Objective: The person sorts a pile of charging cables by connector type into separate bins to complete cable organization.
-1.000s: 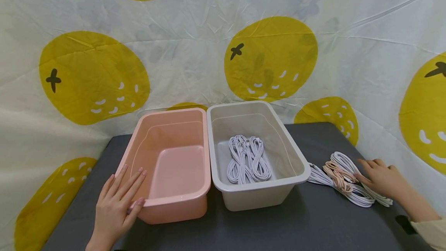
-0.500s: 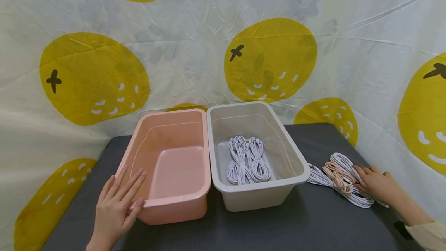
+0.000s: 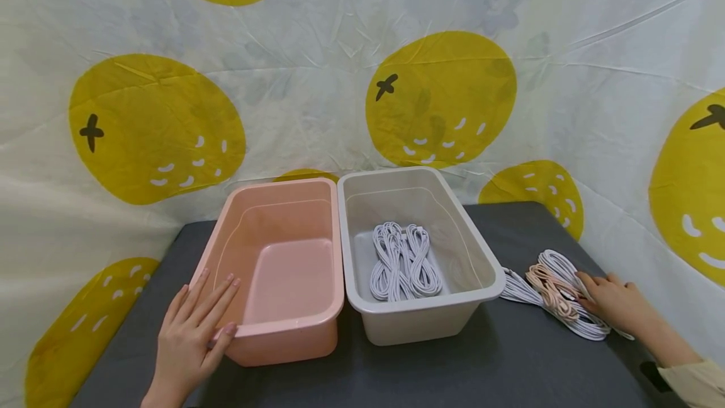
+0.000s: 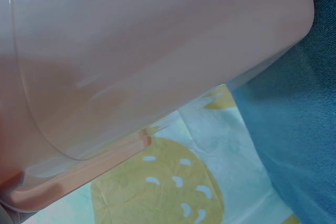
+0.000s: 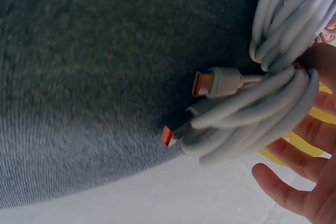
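My left hand [image 3: 189, 332] rests on the near left corner of a pink plastic bin [image 3: 283, 346], fingers straight over its rim. Inside that bin only a bare floor shows. On the table at right, my right hand [image 3: 617, 307] pinches a coiled white cable [image 5: 252, 114] between thumb and fingers. Its metal-tipped USB plug [image 5: 220, 82] sticks out in the right wrist view. Beside the hand lie more white cable bundles [image 3: 521, 288] and a peach-coloured cable bundle [image 3: 548, 283] on top. The left wrist view shows the pink bin's outer wall [image 4: 131, 51], not the fingers.
A light grey bin [image 3: 419, 326] stands against the pink bin's right side, with white cable bundles [image 3: 391, 263] on its floor. Both bins sit on a dark table [image 3: 351, 383]. A cloth with yellow fruit prints [image 3: 317, 112] hangs behind and at the sides.
My right hand has moved slightly left and its fingers have closed in on the white cable at the outer side of the pile. My left hand has stayed on the pink bin.
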`<action>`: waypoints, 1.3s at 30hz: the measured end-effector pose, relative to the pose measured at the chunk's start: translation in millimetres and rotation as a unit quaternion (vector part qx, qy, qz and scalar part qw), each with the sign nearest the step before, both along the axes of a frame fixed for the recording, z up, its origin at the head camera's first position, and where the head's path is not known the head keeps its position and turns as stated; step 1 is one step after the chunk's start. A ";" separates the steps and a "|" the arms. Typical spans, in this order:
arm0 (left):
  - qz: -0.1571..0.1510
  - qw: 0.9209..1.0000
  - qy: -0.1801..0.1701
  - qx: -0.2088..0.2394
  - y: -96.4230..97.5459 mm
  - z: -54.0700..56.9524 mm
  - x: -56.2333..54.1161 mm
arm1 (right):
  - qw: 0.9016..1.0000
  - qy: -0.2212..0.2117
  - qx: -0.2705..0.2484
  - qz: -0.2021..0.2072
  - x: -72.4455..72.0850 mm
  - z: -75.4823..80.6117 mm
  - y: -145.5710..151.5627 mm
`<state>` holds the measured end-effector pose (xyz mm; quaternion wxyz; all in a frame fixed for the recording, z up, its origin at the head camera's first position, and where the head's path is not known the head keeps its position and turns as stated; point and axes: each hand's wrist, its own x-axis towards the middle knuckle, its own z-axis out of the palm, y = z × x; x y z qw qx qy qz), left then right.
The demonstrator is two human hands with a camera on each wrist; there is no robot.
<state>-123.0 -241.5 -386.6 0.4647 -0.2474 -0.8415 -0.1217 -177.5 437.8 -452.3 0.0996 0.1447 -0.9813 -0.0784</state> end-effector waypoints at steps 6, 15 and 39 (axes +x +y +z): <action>-0.002 1.000 0.002 0.001 0.7 0.5 -0.5 | 0.999 -0.041 -0.021 -0.018 -2.2 -1.3 2.8; -0.003 1.000 0.000 -0.001 0.1 1.3 -1.3 | 0.994 -0.063 -0.041 -0.077 -1.7 0.6 7.7; -0.001 1.000 0.002 0.001 0.6 1.5 -0.2 | 0.993 0.015 -0.081 -0.080 -0.9 5.8 12.4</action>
